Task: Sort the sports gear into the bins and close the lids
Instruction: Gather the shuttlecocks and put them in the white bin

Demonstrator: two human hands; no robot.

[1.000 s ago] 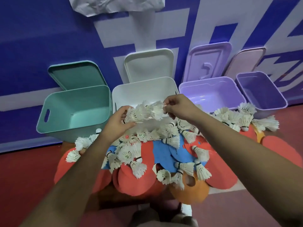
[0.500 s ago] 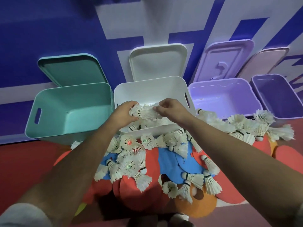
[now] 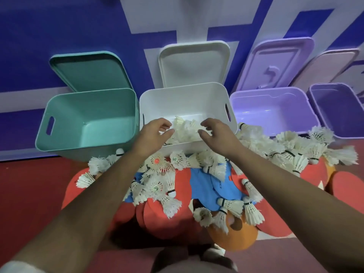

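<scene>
Now both hands, left hand point(image 3: 152, 133) and right hand point(image 3: 215, 133), over the white bin point(image 3: 185, 95) (shuttlecocks point(image 3: 185, 130) inside), fingers apart, empty.

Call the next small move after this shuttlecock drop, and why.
Probably bring both hands back to the pile for another handful. The left hand and right hand hang open over the white bin, with a bunch of shuttlecocks lying inside below them. Many loose shuttlecocks still lie on the floor in front, and the teal bin looks empty.
</scene>
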